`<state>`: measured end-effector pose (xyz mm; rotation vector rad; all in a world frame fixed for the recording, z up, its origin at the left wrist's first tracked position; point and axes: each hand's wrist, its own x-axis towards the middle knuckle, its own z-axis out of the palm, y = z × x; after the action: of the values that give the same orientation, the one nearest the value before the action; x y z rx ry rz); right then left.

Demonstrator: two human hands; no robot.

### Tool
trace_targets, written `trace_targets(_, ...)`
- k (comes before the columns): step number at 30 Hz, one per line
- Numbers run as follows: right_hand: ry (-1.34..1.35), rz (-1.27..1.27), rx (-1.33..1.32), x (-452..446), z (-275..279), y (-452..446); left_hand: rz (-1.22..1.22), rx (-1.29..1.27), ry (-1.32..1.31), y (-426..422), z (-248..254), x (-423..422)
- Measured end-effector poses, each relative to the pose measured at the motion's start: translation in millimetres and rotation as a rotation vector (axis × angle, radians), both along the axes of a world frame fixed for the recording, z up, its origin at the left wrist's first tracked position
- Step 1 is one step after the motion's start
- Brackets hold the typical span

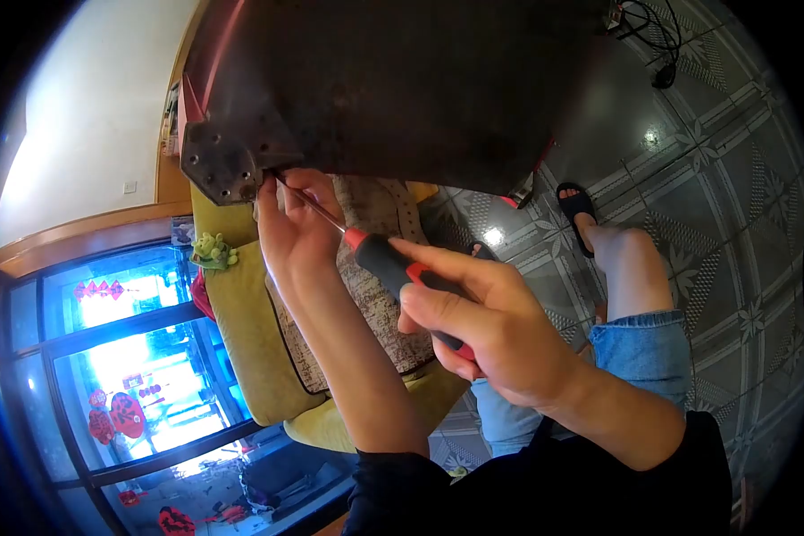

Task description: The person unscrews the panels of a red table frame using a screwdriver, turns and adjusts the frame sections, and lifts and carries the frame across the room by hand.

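Note:
A screwdriver (393, 268) with a black and red handle is gripped in my right hand (491, 326), its shaft pointing up and left. The shaft's far end reaches the lower edge of a large dark panel (402, 89), beside a metal plate (219, 161) with several holes. My left hand (299, 223) is raised at that same edge, with its fingers around the end of the shaft. Its fingertips are partly hidden, and whatever they hold there is too small to make out.
A yellow-green sofa (250, 330) with a patterned cover and a green plush toy (213, 252) lies below the panel. Windows (143, 357) stand at the left. Black cables (661, 40) and a sandalled foot (581, 219) are on the tiled floor (715, 268).

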<state>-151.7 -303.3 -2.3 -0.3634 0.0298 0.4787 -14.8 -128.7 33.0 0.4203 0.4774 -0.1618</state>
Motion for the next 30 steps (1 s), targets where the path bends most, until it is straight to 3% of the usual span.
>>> trace_targets(4, 0.018, -0.007, 0.032, -1, -1, 3, 0.07, 0.163, -0.04, -2, -1, -2)
trace_targets(7, -0.049, -0.039, -0.16, -2, 3, 5, 0.005, 0.112, -0.05, 2, -3, 2)
trace_targets(10, -0.152, -0.131, -0.397, -7, 3, 6, 0.016, 0.084, -0.086, 1, -7, 6)
trace_targets(12, -0.441, -0.463, -0.893, -20, 1, 7, -0.015, 0.02, -0.103, -4, -6, -4)
trace_targets(16, -0.567, -0.474, -1.2, -46, 16, -9, -0.079, -0.224, -0.207, -36, 2, -30)
trace_targets(19, -0.64, -0.44, -1.314, -53, 18, -20, -0.068, -0.218, -0.209, -35, -2, -47)
trace_targets(21, -0.606, -0.391, -1.233, -59, 7, -28, -0.083, -0.133, -0.303, -25, -12, -62)
trace_targets(24, -0.481, -0.339, -1.067, -71, -19, -32, 0.027, 0.391, -0.441, -24, -14, -90)
trace_targets(26, -0.479, -0.323, -1.035, -84, -35, -32, 0.065, 0.459, -0.436, -28, -14, -104)
trace_targets(28, -0.233, -0.108, -0.77, -94, -39, -31, 0.069, 0.519, -0.425, -27, -14, -116)
trace_targets(30, -0.28, -0.123, -0.812, -101, -42, -27, 0.093, 0.542, -0.436, -26, -12, -124)
